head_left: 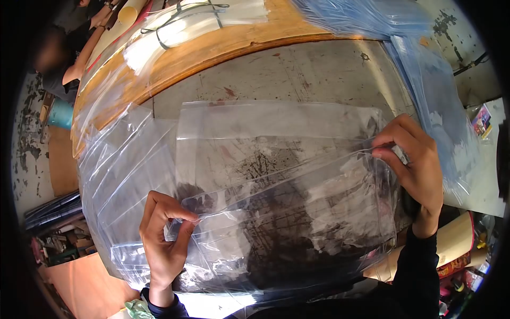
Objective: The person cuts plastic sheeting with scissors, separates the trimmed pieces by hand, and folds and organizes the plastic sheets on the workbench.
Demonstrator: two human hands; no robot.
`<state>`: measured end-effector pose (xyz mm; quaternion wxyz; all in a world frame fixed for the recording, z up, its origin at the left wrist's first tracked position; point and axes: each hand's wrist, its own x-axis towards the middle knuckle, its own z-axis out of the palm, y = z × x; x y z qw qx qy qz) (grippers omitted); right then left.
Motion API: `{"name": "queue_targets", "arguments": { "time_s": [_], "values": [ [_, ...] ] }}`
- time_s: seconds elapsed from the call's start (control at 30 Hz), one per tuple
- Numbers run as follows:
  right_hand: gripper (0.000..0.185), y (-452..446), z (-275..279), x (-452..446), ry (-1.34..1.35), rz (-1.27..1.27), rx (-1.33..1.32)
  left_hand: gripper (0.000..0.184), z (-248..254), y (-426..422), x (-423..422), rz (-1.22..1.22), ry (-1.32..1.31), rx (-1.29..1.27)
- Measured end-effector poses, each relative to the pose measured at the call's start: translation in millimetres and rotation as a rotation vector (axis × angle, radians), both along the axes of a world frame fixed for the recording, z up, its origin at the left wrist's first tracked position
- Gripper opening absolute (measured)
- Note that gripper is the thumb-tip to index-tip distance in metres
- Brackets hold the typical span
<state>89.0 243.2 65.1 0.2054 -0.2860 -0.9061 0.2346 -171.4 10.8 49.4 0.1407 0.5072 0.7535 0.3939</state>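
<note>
A clear plastic sheet (276, 212), perhaps a bag, stretches between my two hands over the worn grey tabletop. My left hand (164, 234) pinches its edge at the lower left between thumb and fingertips. At the upper right, my right hand (411, 159) pinches the same edge, so it runs slantwise across the table. Another clear plastic piece (265, 121) lies flat just beyond it. To the left of my left hand, a fanned pile of clear plastic sheets (127, 175) overlaps the table's edge.
Behind the grey surface (297, 74) runs a raised wooden board (244, 40) carrying a strapped stack of clear sheets (196, 24). Bluish plastic sheets (425, 95) drape down the right side. Another person (64, 58) is at the upper left. Cardboard rolls (451, 244) lie at the lower right.
</note>
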Motion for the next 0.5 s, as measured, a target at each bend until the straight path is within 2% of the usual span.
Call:
{"name": "queue_targets", "arguments": {
  "time_s": [0.4,0.5],
  "values": [
    [0.018,2.9,-4.5,0.8,0.007,0.019,0.092,0.024,-2.2,3.1,5.1,0.035,0.041,0.030],
    [0.019,-1.7,-3.2,4.4,-0.083,-0.057,0.135,0.023,1.4,2.5,10.0,0.001,0.196,0.017]
  ]
}}
